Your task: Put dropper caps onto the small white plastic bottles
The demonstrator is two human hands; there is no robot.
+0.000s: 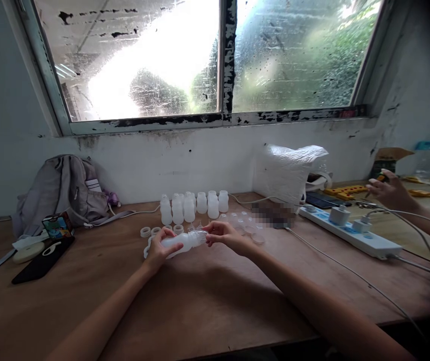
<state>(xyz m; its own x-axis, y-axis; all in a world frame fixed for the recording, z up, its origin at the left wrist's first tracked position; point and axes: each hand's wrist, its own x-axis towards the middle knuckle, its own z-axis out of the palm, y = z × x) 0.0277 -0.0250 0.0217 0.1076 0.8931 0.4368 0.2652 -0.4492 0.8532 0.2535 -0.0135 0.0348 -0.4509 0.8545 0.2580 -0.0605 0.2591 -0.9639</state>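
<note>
My left hand (161, 249) is wrapped round the body of a translucent white baby bottle (184, 242), which lies nearly level with its top end to the right. The fingers of my right hand (222, 235) pinch the clear cap (199, 236) at that end. Behind my hands stand several similar baby bottles (188, 208) in a cluster, some with tops and some without. A row of white rings (145, 232) lies near my left hand, partly hidden by it. Several clear, dome-like pieces (258, 238) are spread to the right of my right hand.
A power strip (350, 233) with plugs and cables crosses the right side. Another person's hand (391, 190) holds a small tool there. At the left are a grey backpack (60, 185), a black phone-like slab (43, 261) and a small box (58, 225). A white plastic bag (280, 173) stands against the wall.
</note>
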